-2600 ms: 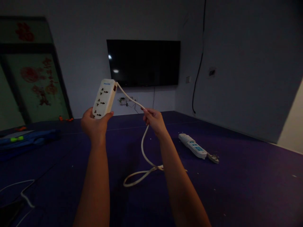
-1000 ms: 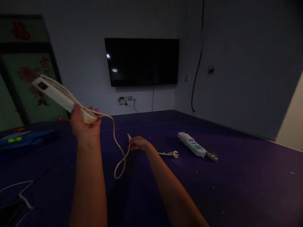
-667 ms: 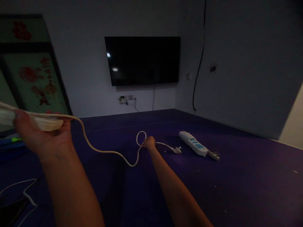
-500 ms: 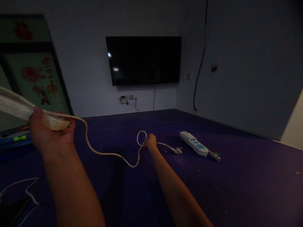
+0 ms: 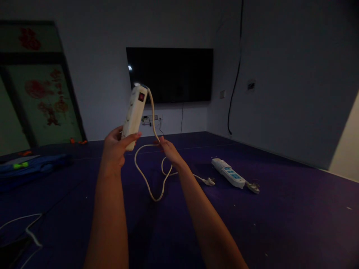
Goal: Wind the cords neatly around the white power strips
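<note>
My left hand (image 5: 116, 145) grips the lower end of a white power strip (image 5: 134, 112) and holds it upright, its red switch at the top. The strip's white cord (image 5: 146, 179) leaves the top, runs down and hangs in a loop. My right hand (image 5: 169, 149) is closed on the cord just right of the strip. The cord's plug (image 5: 209, 182) lies on the purple floor (image 5: 280, 209) beyond my right hand.
A second white power strip (image 5: 228, 173) with blue sockets lies on the floor to the right. A black TV (image 5: 171, 74) hangs on the far wall above wall sockets. Blue items (image 5: 30, 166) lie at left, and thin white wires (image 5: 22, 224) at bottom left.
My left hand swung the strip from far left back to the centre and stood it upright. My right hand rose off the floor with the cord and came close to the strip.
</note>
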Available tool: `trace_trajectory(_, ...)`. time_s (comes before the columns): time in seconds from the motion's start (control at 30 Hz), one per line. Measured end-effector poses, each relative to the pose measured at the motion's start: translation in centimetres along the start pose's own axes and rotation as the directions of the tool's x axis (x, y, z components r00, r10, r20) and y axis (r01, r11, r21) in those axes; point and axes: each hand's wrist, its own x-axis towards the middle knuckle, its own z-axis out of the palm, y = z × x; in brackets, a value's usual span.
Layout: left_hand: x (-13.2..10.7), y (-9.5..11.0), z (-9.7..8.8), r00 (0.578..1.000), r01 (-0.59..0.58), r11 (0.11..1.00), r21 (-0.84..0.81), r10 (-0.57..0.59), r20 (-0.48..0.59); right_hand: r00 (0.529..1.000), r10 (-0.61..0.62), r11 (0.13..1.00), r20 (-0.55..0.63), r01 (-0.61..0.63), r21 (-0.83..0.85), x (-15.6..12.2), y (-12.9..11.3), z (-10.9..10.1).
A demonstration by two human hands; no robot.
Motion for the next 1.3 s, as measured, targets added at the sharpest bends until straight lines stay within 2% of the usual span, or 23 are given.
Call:
trace_trajectory(0.07, 0.0, -0.5, 0.4, 0.999, -0.041, 0.999, 0.036, 0.040, 0.036, 0.999, -0.048, 0.999, 0.019, 0.048, 0.007, -0.2, -0.5, -0.2)
trace_trajectory(0.1, 0.0, -0.8, 0.5, 0.998, -0.054, 0.997, 0.054, 0.051, 0.044, 0.999, -0.037, 0.998, 0.033, 0.038, -0.046, -0.3, -0.6, -0.3)
trace_trajectory(0.23, -0.1, -1.0, 0.4, 0.997, -0.057, 0.980, 0.192, 0.047, 0.058, 0.987, 0.153, 0.934, 0.052, -0.127, -0.334, -0.7, 0.2, -0.6)
trace_trajectory(0.4, -0.1, -1.1, -0.2, 0.990, -0.074, 0.941, 0.330, 0.031, 0.134, 0.947, 0.310, 0.820, -0.082, -0.310, -0.481, -1.0, 1.8, -0.6)
trace_trajectory(0.47, 0.0, -1.3, -0.3, 0.986, -0.089, 0.929, 0.360, 0.030, 0.166, 0.938, 0.334, 0.790, -0.092, -0.332, -0.515, -1.0, 2.1, -0.5)
trace_trajectory(0.53, 0.2, -1.6, -0.4, 0.979, -0.153, 0.895, 0.419, 0.080, 0.186, 0.940, 0.338, 0.781, -0.050, -0.310, -0.542, -1.0, 2.2, -0.3)
trace_trajectory(0.63, 0.5, -1.8, -0.6, 0.965, -0.262, 0.750, 0.607, 0.205, 0.162, 0.943, 0.330, 0.780, 0.044, -0.246, -0.576, -1.1, 1.8, 0.0)
trace_trajectory(0.73, 0.7, -2.0, -0.8, 0.950, -0.264, 0.580, 0.770, 0.295, 0.103, 0.936, 0.318, 0.783, 0.148, -0.172, -0.597, -1.5, 0.8, 0.4)
trace_trajectory(0.9, 0.8, -2.5, -0.7, 0.925, -0.273, 0.424, 0.864, 0.361, 0.115, 0.916, 0.287, 0.789, 0.280, -0.060, -0.611, -2.2, -2.0, 1.3)
trace_trajectory(1.03, 0.7, -2.8, -0.6, 0.912, -0.280, 0.232, 0.932, 0.368, 0.182, 0.911, 0.221, 0.760, 0.348, 0.063, -0.647, -2.9, -4.3, 1.2)
trace_trajectory(1.13, 0.4, -2.7, -0.6, 0.908, -0.281, 0.115, 0.953, 0.352, 0.226, 0.927, 0.127, 0.755, 0.353, 0.141, -0.640, -3.4, -5.6, 0.2)
trace_trajectory(1.3, 0.4, -2.8, -1.3, 0.912, -0.346, 0.055, 0.936, 0.255, 0.322, 0.977, -0.052, 0.795, 0.208, 0.167, -0.584, -3.7, -6.8, -2.2)
